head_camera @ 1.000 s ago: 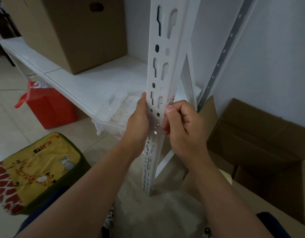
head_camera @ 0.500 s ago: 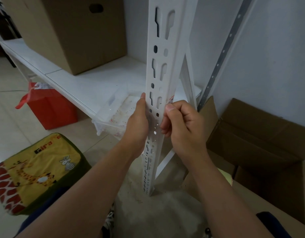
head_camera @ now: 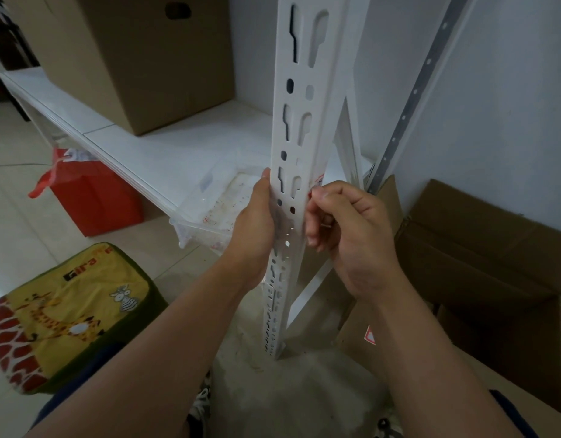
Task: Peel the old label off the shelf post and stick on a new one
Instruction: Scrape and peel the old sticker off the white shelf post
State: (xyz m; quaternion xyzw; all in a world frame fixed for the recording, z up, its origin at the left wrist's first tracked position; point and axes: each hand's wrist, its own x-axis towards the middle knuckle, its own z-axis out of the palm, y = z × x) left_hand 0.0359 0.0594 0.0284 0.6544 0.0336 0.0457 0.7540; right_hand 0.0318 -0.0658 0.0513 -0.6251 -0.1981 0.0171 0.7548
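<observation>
White shelf [head_camera: 165, 159] bears box [head_camera: 130, 55]; hands possibly hide post's [head_camera: 301, 121] label.

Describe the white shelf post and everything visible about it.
The shelf post is a white, painted-metal-looking angle upright, punched with keyhole slots and round holes. It stands upright on the floor. The left hand grips its left edge; the right hand pinches at a red-and-white label on its right edge.

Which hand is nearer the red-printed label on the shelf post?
Right. The right hand has its fingertips at the label on the right-hand face of the shelf post. The left hand grips the post's opposite edge, the post's front face between it and the label.
</observation>
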